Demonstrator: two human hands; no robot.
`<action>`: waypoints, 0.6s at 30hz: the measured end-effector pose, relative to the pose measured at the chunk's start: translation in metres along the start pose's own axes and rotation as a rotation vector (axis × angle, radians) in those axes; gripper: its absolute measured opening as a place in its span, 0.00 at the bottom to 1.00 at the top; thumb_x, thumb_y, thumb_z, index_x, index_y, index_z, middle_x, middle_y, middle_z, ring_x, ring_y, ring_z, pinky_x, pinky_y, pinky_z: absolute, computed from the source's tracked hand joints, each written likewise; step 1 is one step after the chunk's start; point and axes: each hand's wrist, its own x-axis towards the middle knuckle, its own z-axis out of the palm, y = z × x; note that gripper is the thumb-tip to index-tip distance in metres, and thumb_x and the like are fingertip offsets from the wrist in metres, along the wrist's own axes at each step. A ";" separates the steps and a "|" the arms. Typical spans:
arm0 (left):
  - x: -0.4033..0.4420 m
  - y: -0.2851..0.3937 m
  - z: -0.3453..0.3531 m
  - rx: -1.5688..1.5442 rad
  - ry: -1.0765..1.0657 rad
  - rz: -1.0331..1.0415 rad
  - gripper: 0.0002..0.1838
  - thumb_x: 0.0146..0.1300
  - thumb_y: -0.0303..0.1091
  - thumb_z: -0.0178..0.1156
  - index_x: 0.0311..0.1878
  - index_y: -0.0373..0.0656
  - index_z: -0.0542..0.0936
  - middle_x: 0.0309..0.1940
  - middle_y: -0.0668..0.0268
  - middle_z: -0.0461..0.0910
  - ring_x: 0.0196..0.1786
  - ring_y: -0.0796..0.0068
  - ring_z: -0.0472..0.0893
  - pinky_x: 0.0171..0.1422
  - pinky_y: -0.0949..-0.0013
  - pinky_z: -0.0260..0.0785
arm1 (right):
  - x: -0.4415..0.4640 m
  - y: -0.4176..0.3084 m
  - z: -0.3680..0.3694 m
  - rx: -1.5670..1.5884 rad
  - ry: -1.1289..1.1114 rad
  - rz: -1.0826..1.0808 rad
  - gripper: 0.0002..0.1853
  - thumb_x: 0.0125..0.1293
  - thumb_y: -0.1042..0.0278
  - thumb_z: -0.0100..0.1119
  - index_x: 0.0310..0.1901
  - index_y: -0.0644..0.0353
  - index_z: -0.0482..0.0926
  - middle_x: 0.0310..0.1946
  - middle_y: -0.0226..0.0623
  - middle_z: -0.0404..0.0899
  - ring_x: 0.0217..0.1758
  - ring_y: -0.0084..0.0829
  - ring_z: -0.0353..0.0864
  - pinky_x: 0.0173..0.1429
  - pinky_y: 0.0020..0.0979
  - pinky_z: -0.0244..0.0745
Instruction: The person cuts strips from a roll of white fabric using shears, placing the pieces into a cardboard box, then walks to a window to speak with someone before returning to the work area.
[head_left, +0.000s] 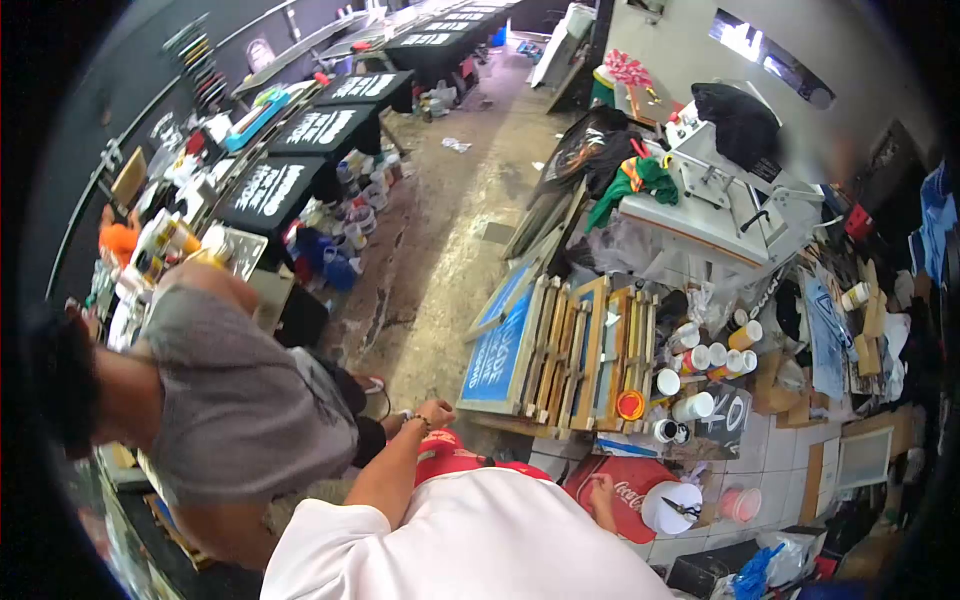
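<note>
My left hand (435, 412), with a dark bracelet at its wrist, is held out in front of me with its fingers curled in. No object shows in it. It is close to the near left corner of a row of wood-framed printing screens (545, 345); the leftmost screen has a blue mesh with pale lettering. Low on my right side, my right hand (602, 493) has its fingers loosely apart and holds nothing visible. Behind it is a red Coca-Cola surface (625, 505). Right of that stands a white bucket (672, 508) with a dark-handled tool lying across its top.
A person in a grey shirt (245, 390) stands close on my left at a cluttered bench. Black printed shirts (265, 190) lie along a long table. Several ink tubs (692, 405) stand right of the screens. A heat press (700, 215) is behind; a pink bucket (740, 503) is on the tiles.
</note>
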 end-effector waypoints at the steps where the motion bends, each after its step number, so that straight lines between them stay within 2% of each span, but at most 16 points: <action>1: 0.011 0.001 -0.005 0.008 -0.009 0.016 0.23 0.53 0.48 0.64 0.48 0.43 0.86 0.44 0.52 0.86 0.50 0.63 0.85 0.57 0.63 0.75 | -0.002 -0.014 0.002 0.007 0.019 0.001 0.05 0.70 0.74 0.50 0.45 0.57 0.74 0.34 0.32 0.77 0.32 0.24 0.75 0.31 0.29 0.71; 3: 0.049 -0.012 -0.028 0.044 0.022 0.010 0.25 0.52 0.48 0.65 0.52 0.44 0.85 0.49 0.51 0.84 0.54 0.62 0.83 0.61 0.62 0.73 | -0.002 -0.052 0.014 0.200 0.051 0.088 0.07 0.66 0.74 0.58 0.45 0.59 0.73 0.35 0.33 0.77 0.30 0.23 0.76 0.20 0.28 0.69; 4: 0.074 -0.030 -0.037 0.012 0.032 0.007 0.27 0.52 0.50 0.67 0.52 0.43 0.84 0.48 0.51 0.85 0.52 0.61 0.84 0.60 0.62 0.74 | 0.003 -0.064 0.023 0.218 0.066 0.079 0.07 0.66 0.74 0.58 0.45 0.59 0.73 0.35 0.33 0.77 0.30 0.23 0.76 0.20 0.28 0.69; 6: 0.112 -0.058 -0.063 0.020 0.034 -0.114 0.28 0.53 0.51 0.67 0.52 0.43 0.84 0.41 0.54 0.87 0.44 0.62 0.86 0.55 0.63 0.76 | 0.018 -0.066 0.034 0.248 0.113 0.006 0.11 0.62 0.74 0.64 0.44 0.61 0.74 0.34 0.32 0.77 0.30 0.22 0.77 0.15 0.27 0.68; 8: 0.137 -0.078 -0.099 0.015 -0.038 -0.161 0.26 0.53 0.51 0.67 0.50 0.44 0.86 0.33 0.59 0.87 0.33 0.67 0.87 0.43 0.64 0.79 | 0.029 -0.094 0.048 0.278 0.163 0.065 0.12 0.61 0.73 0.66 0.44 0.61 0.74 0.33 0.31 0.77 0.30 0.22 0.77 0.18 0.27 0.70; 9: 0.141 -0.085 -0.121 -0.026 -0.044 -0.168 0.23 0.54 0.50 0.67 0.48 0.44 0.86 0.28 0.62 0.86 0.24 0.73 0.83 0.31 0.66 0.77 | 0.035 -0.106 0.057 0.289 0.178 0.134 0.14 0.60 0.72 0.68 0.44 0.61 0.74 0.32 0.30 0.77 0.30 0.23 0.77 0.21 0.28 0.73; 10: 0.158 -0.091 -0.141 -0.004 -0.133 -0.257 0.20 0.54 0.47 0.68 0.44 0.43 0.87 0.26 0.63 0.86 0.20 0.74 0.80 0.25 0.67 0.74 | 0.043 -0.117 0.071 0.301 0.198 0.127 0.14 0.60 0.72 0.68 0.44 0.61 0.74 0.32 0.30 0.77 0.30 0.23 0.77 0.21 0.28 0.73; 11: 0.173 -0.103 -0.155 -0.038 -0.119 -0.269 0.17 0.56 0.47 0.68 0.39 0.43 0.87 0.25 0.63 0.85 0.18 0.73 0.78 0.24 0.68 0.73 | 0.054 -0.127 0.084 0.278 0.199 0.087 0.14 0.60 0.71 0.69 0.44 0.62 0.75 0.31 0.31 0.78 0.30 0.23 0.78 0.24 0.28 0.75; 12: 0.210 -0.137 -0.167 -0.100 -0.254 -0.263 0.15 0.58 0.47 0.67 0.34 0.43 0.87 0.24 0.65 0.84 0.20 0.74 0.79 0.24 0.67 0.73 | 0.068 -0.140 0.099 0.254 0.203 0.047 0.14 0.60 0.70 0.69 0.44 0.62 0.75 0.31 0.31 0.78 0.31 0.24 0.78 0.27 0.29 0.77; 13: 0.222 -0.137 -0.185 -0.025 -0.278 -0.241 0.14 0.59 0.46 0.68 0.35 0.43 0.87 0.26 0.65 0.85 0.23 0.73 0.81 0.26 0.65 0.75 | 0.086 -0.157 0.115 0.268 0.229 0.035 0.14 0.60 0.70 0.69 0.44 0.62 0.75 0.31 0.31 0.78 0.31 0.24 0.78 0.27 0.29 0.77; 15: 0.284 -0.201 -0.195 -0.329 -0.342 -0.147 0.18 0.61 0.41 0.66 0.47 0.37 0.83 0.32 0.61 0.85 0.27 0.66 0.83 0.31 0.61 0.77 | 0.109 -0.198 0.161 0.103 0.189 0.007 0.15 0.59 0.69 0.71 0.44 0.63 0.77 0.32 0.32 0.79 0.32 0.25 0.80 0.32 0.29 0.78; 16: 0.321 -0.191 -0.223 -0.299 -0.364 -0.117 0.18 0.61 0.41 0.66 0.47 0.37 0.83 0.32 0.61 0.85 0.27 0.66 0.83 0.31 0.61 0.77 | 0.122 -0.224 0.188 0.162 0.171 0.002 0.13 0.61 0.67 0.70 0.44 0.60 0.78 0.31 0.30 0.79 0.32 0.21 0.79 0.30 0.27 0.80; 17: 0.337 -0.182 -0.246 -0.335 -0.373 -0.274 0.16 0.61 0.38 0.66 0.47 0.35 0.82 0.31 0.61 0.84 0.27 0.67 0.82 0.28 0.61 0.75 | 0.143 -0.247 0.222 0.184 0.211 0.005 0.13 0.61 0.67 0.70 0.44 0.60 0.78 0.31 0.30 0.79 0.32 0.21 0.79 0.30 0.27 0.80; 18: 0.336 -0.185 -0.259 -0.373 -0.387 -0.451 0.15 0.62 0.35 0.65 0.46 0.33 0.82 0.31 0.61 0.84 0.26 0.68 0.81 0.26 0.62 0.72 | 0.157 -0.265 0.253 0.104 0.158 0.050 0.14 0.62 0.66 0.70 0.45 0.60 0.78 0.33 0.32 0.81 0.33 0.23 0.80 0.31 0.28 0.80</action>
